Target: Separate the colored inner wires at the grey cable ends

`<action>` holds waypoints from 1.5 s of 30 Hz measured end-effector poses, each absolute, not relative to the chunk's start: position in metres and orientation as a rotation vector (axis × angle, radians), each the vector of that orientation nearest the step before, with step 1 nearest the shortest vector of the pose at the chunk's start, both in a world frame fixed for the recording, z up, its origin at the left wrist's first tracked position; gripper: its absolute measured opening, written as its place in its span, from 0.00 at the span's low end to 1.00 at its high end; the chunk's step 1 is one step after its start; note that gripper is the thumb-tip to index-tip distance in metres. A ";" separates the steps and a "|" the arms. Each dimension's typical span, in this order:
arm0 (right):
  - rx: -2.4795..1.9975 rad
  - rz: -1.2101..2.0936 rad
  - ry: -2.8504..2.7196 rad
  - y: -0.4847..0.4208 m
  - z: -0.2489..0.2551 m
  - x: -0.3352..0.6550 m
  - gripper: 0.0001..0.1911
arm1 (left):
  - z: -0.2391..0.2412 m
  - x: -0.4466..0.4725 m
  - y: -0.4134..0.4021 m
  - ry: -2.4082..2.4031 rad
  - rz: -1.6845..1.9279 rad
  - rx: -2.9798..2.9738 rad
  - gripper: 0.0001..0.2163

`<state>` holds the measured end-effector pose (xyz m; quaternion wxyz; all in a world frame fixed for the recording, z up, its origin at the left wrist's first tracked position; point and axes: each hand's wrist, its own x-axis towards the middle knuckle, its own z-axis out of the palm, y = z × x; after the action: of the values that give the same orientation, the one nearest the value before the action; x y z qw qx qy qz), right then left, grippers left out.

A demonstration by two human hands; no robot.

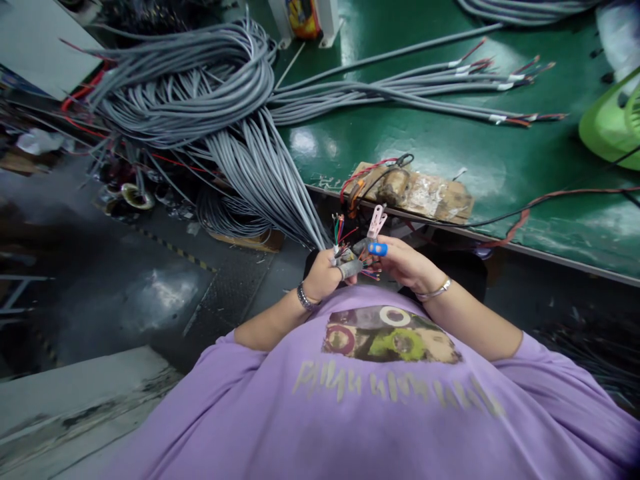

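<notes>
Close to my body, my left hand (323, 273) is closed around the end of a grey cable bundle, where thin red, green and dark wires (341, 229) stick up. A grey wrap covers its thumb. My right hand (403, 261) meets it from the other side, its fingertips pinched at the coloured wires between the two hands. A blue finger sleeve (377, 249) sits on one of its digits. A pink clothes peg (377, 221) rises at the right fingertips; what its jaws grip is hidden. The grey cables (280, 180) run down from the bench to my left hand.
A large coil of grey cable (185, 87) lies on the green bench (425, 143), with stripped cable ends (505, 119) reaching right. By the bench's front edge is a wooden block (435, 195) with wires. A red-and-black lead (520, 223) trails right, below a bright green container (613, 123).
</notes>
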<state>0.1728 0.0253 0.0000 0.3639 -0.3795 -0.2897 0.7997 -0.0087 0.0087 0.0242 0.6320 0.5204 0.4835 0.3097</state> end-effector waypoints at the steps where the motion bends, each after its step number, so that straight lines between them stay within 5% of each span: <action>1: -0.975 2.047 -0.764 0.024 0.001 0.172 0.21 | 0.024 -0.009 0.009 1.108 0.711 1.195 0.18; 14: -1.113 1.698 -0.579 0.022 -0.003 0.173 0.14 | 0.005 -0.013 0.002 1.116 0.869 1.138 0.15; 23: -0.915 2.037 -0.650 0.018 -0.005 0.183 0.16 | 0.006 -0.011 0.002 1.103 0.932 1.124 0.13; 35: -0.848 2.050 -0.513 0.036 -0.014 0.183 0.21 | 0.018 -0.009 0.008 1.028 0.895 1.032 0.13; 42: -0.985 1.467 -0.831 0.039 -0.012 0.164 0.25 | 0.024 0.000 0.018 1.007 0.821 1.009 0.13; 45: -0.954 1.480 -0.782 0.041 -0.014 0.159 0.28 | 0.025 0.003 0.021 1.018 0.808 1.001 0.13</action>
<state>0.1594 0.0406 -0.0136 0.5708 -0.4066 -0.3332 0.6307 0.0027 0.0208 0.0248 0.6821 0.4464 0.4537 0.3601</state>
